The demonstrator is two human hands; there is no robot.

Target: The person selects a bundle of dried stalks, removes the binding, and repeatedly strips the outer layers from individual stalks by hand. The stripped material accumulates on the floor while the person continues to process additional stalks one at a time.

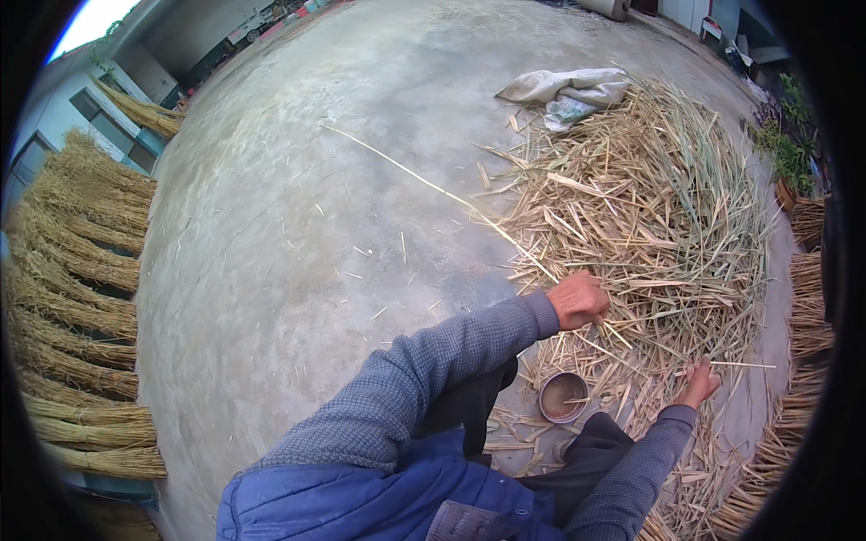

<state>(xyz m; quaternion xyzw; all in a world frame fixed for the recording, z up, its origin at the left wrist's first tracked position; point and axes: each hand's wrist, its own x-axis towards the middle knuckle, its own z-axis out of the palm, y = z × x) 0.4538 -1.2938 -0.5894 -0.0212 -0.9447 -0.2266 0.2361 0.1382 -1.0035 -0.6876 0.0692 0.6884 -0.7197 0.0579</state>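
Note:
My left hand (pixel 580 299) is closed around a long, thin pale stalk (pixel 471 207). The stalk runs from the fist far out to the upper left over the concrete, and a short end sticks out below the fist. Lower and to the right, my right hand (pixel 699 386) has its fingers pinched on a short piece of stalk (pixel 747 365) that points right. Beyond both hands spreads a big heap of dry leaves and husks (pixel 631 212), tan with some green. Between my knees and the heap stands a small round tin (pixel 561 420), its contents unclear.
A crumpled whitish sack (pixel 586 88) lies on the heap's far edge. Bundles of tied stalks (pixel 86 311) line the left side, and more stalks (pixel 807 298) lie along the right. A potted plant (pixel 789 135) stands at the far right. Scraps dot the concrete floor (pixel 262 270).

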